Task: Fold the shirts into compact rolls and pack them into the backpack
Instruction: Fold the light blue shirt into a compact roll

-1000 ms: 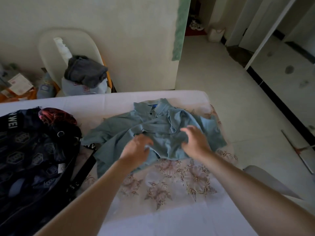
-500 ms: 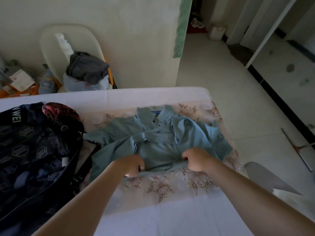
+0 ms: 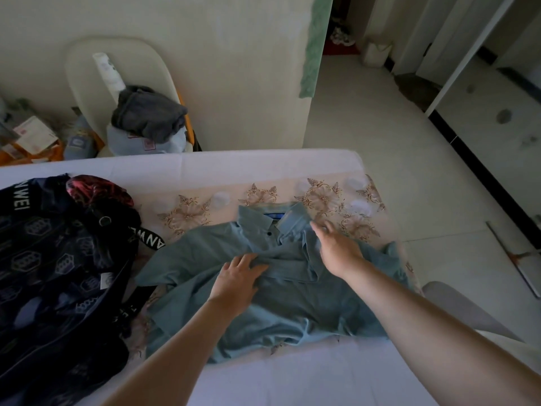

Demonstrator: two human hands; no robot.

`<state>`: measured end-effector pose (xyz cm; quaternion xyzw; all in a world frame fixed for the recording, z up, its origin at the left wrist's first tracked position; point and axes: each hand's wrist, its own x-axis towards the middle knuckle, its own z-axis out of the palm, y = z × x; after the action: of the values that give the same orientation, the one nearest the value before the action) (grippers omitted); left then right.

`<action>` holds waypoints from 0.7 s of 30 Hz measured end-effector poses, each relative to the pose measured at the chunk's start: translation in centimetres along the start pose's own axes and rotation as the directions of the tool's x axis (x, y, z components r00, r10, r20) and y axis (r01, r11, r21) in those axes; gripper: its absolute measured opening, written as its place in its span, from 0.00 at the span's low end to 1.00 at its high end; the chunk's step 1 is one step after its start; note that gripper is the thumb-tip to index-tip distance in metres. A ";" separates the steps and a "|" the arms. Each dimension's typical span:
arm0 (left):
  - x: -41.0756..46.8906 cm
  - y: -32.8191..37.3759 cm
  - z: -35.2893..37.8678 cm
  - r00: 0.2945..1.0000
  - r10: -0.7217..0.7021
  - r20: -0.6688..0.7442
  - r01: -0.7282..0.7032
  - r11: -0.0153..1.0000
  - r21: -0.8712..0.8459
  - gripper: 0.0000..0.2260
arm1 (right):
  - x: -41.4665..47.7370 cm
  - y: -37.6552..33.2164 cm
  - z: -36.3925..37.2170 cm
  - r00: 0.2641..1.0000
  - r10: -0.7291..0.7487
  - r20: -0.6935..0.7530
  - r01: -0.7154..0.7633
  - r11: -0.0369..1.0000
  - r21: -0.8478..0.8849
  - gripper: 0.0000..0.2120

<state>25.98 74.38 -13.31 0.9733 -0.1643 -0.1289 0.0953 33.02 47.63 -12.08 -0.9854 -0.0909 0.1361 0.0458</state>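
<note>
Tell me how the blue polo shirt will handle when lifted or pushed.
The blue polo shirt is probably floppy: it lies in soft folds and creases. Pushed, it would likely bunch rather than slide, as wrinkles gather by the left hand. It looks thin, so probably light.

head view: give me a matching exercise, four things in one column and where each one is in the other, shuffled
1 polo shirt
2 backpack
3 grey clothes
4 right hand

A piled on the chair
B spread on the floral cloth
C left side of the bed
D by the collar

Pairs: 1-B, 2-C, 3-A, 4-D
</note>
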 end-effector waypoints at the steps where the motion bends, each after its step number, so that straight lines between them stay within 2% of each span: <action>1: 0.2 -0.3 0.3 1.000 0.004 -0.026 -0.004 1.000 -0.013 0.23 | 0.5 0.4 0.3 1.000 0.019 -0.004 -0.019 1.000 -0.020 0.33; 3: 0.6 -0.9 0.6 0.996 0.015 -0.092 -0.019 0.999 -0.045 0.22 | 1.2 1.0 0.8 0.998 0.065 -0.022 -0.065 0.998 -0.005 0.29; 5: 1.2 -1.6 0.7 0.991 0.014 -0.130 -0.024 0.997 -0.076 0.22 | 1.9 1.7 1.0 0.994 0.088 -0.058 -0.085 0.994 0.066 0.22; 8: 2.4 -1.8 -0.3 0.981 -0.030 -0.190 -0.007 0.981 -0.192 0.13 | 2.6 2.2 0.8 0.973 0.144 -0.179 -0.099 0.966 0.239 0.08; 10: 3.7 -1.5 -1.9 0.969 -0.140 -0.203 0.079 0.956 -0.282 0.09 | 3.1 2.7 0.1 0.928 0.308 -0.212 -0.191 0.878 0.439 0.07; 13: 7.4 -1.6 -5.0 0.925 -0.346 -0.154 0.272 0.890 -0.366 0.10 | 4.6 4.4 -1.3 0.763 0.628 -0.151 -0.391 0.635 0.667 0.10; 14: 8.8 -2.0 -6.1 0.904 -0.395 -0.166 0.309 0.870 -0.384 0.10 | 5.1 5.1 -1.5 0.726 0.676 -0.124 -0.419 0.578 0.701 0.12; 16: 11.0 -2.7 -7.6 0.876 -0.440 -0.197 0.347 0.858 -0.378 0.12 | 5.6 6.0 -1.6 0.704 0.704 -0.091 -0.446 0.539 0.714 0.13; 18: 11.8 -2.9 -7.8 0.868 -0.408 -0.281 0.331 0.900 -0.283 0.18 | 5.5 6.2 -1.1 0.715 0.693 -0.091 -0.443 0.550 0.708 0.13; 20: 11.3 -2.2 -7.1 0.896 -0.225 -0.382 0.141 0.962 -0.235 0.18 | 4.8 5.5 -0.3 0.776 0.617 -0.135 -0.406 0.650 0.642 0.20; 21: 10.8 -1.7 -6.2 0.928 -0.103 -0.358 0.011 0.968 -0.250 0.16 | 4.4 5.1 0.3 0.824 0.536 -0.185 -0.343 0.731 0.590 0.23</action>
<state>38.08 73.11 -10.15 0.9655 -0.0978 0.0337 0.2391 37.91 43.53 -14.10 -0.9334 0.1994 -0.0107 0.2980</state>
